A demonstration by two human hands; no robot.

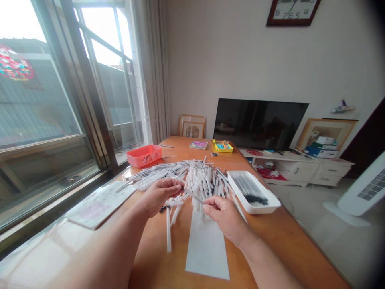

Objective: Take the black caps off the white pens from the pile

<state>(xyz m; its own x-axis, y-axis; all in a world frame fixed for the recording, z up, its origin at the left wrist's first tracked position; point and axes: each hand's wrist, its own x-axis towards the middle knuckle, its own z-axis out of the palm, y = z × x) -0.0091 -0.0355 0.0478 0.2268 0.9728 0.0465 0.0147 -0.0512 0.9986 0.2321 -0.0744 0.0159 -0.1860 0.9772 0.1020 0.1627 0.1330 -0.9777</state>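
My left hand [161, 194] is curled shut near the front of a big heap of white pen barrels [192, 176] on the wooden table [279, 237]. My right hand [221, 212] pinches a thin pen refill [194, 196] whose far end reaches my left hand's fingertips. Both hands hover just above the heap's near edge. One loose white barrel [168, 228] lies on the table below my left hand. A white tray [252, 192] holding several dark-tipped refills sits just right of the heap.
A white sheet [207, 249] lies under my right wrist. A red basket [144, 155] stands at the back left, papers [99, 202] near the window sill, a yellow box [222, 146] and a small book [198, 145] at the far end. A television [258, 124] stands behind.
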